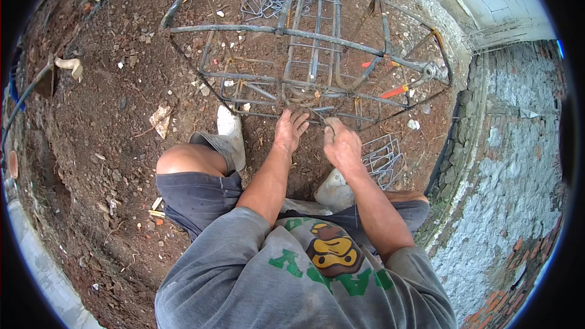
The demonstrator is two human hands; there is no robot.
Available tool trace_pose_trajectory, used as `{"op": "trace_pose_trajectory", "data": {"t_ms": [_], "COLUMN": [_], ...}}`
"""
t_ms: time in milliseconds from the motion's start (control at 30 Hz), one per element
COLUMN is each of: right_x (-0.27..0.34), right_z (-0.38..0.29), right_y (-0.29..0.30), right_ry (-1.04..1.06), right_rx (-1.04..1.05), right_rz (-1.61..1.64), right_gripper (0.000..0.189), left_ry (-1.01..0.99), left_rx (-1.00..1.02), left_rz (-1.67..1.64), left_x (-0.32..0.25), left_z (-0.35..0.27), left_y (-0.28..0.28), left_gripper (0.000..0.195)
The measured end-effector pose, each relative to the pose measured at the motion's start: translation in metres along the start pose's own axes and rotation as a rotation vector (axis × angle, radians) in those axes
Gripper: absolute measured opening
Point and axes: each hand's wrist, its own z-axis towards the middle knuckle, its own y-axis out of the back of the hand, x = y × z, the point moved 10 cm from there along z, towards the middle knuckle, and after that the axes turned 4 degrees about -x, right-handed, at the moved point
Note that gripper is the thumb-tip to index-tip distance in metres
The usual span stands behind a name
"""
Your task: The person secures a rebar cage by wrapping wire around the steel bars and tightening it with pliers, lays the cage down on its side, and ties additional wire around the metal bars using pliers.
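Note:
A rebar cage stretches away from me, with a bent-bar steel stand around and above it. My left hand is palm-up with the fingers apart, close to the cage's near end, and nothing shows in it. To its right, my right hand is closed around a thin metal rod. The rod points up-left toward the bars; whether it is a tying hook or wire, I cannot tell. Dark loose wire curls near its tip.
Bolt cutters with red-orange handles lie among the bars at right. Bent stirrups lie at the far side, and more stirrups beside my right foot. A hoe is at left. A rough wall borders the right.

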Motion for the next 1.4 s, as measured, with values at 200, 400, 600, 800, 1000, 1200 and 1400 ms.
{"op": "trace_pose_trajectory", "data": {"t_ms": [200,400,600,800,1000,1200,1400], "right_x": [-0.007,-0.06,-0.058,-0.053,-0.046,-0.042,-0.057], "right_z": [0.045,0.078,0.054,0.05,0.049,0.047,0.051], "right_y": [-0.044,-0.102,-0.136,-0.134,-0.126,-0.118,-0.122], "right_ry": [-0.168,-0.324,-0.837,-0.981,-0.936,-0.911,-0.89], "right_rx": [0.014,-0.079,0.244,0.201,0.189,0.153,0.144], "right_rz": [0.019,0.238,0.84,1.139,0.995,0.918,0.802], "right_gripper": [0.026,0.033,0.019,0.001,0.003,0.008,0.013], "left_ry": [-0.041,-0.083,-0.041,-0.025,-0.044,-0.031,-0.018], "left_rx": [-0.079,-0.087,-0.147,-0.196,-0.201,-0.201,-0.169], "left_rz": [0.045,0.137,0.12,0.176,0.154,0.148,0.164], "left_x": [0.006,0.001,0.0,-0.004,-0.007,-0.008,-0.009], "left_z": [0.021,0.017,0.018,0.013,0.013,0.01,0.009], "left_y": [0.02,0.019,0.024,0.02,0.02,0.019,0.012], "left_gripper": [0.047,0.046,0.048,0.047,0.045,0.046,0.045]}}
